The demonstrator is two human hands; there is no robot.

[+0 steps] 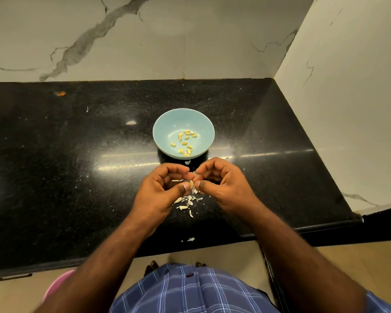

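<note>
Clove [191, 184] of garlic, head view: pinched between curled thumbs and forefingers of the left hand [160, 187] and right hand [222, 184], low over the counter [77, 154], likely so skins [187, 202] fall outside the bowl [159, 126]. It seems half-peeled; fingers hide most. Just beyond, the bowl holds peeled cloves [185, 143], the way there unobstructed.

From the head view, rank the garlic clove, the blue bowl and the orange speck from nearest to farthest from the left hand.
1. Garlic clove: pinched between the left hand and right hand, centre.
2. Blue bowl: just beyond both, on the counter.
3. Orange speck: far back left, near the wall.
</note>
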